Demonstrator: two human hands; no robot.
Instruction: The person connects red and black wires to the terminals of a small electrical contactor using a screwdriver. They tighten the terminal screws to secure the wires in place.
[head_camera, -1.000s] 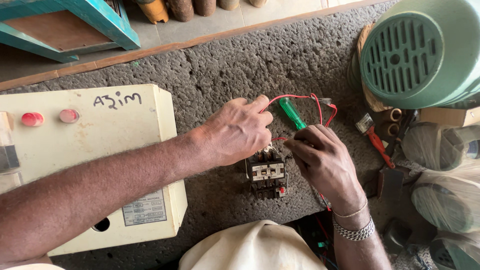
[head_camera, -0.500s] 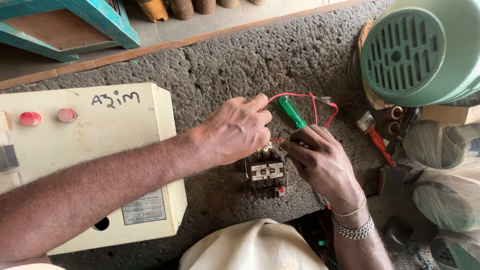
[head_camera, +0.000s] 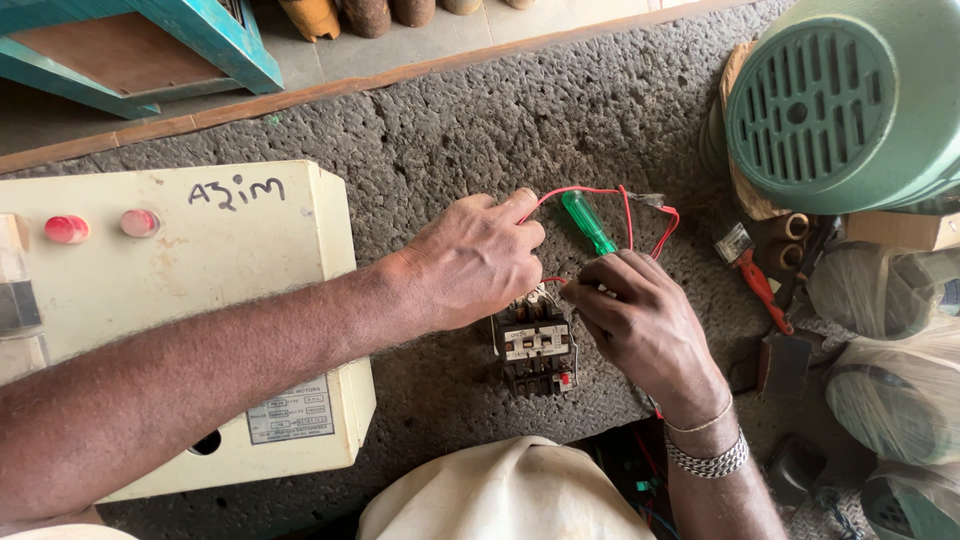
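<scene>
View from above of a wiring job on a rough grey counter (head_camera: 480, 130), read left to right. At far left lies a cream metal control box (head_camera: 190, 300) with two red push-buttons (head_camera: 68, 229) on its face and a label plate near its lower edge. The left forearm crosses over this box, and the left hand (head_camera: 478, 262) rests knuckles-up just beside and partly over the small grey contactor (head_camera: 535, 350); its fingers are curled, and the extended forefinger and thumb pinch a thin red wire (head_camera: 585, 190) that loops up and away to the right. The contactor sits on the counter between the two hands, directly in front of the person's light-coloured knee. The right hand (head_camera: 640, 320), with a metal bracelet (head_camera: 708, 462) at the wrist, is closed around a green-handled screwdriver (head_camera: 588, 222); only the translucent handle shows above the fist, and the tip is hidden near the upper terminals of the contactor. Further right lie a red-handled tool (head_camera: 752, 275), wrapped bundles, and a green motor fan cover (head_camera: 830, 100).

Step in hand, as judged: seating the red wire at a contactor terminal while the screwdriver addresses the screw. The next move calls for holding the wire end steady in the clamp and turning the blade squarely, without letting the contactor slide on the counter.
</scene>
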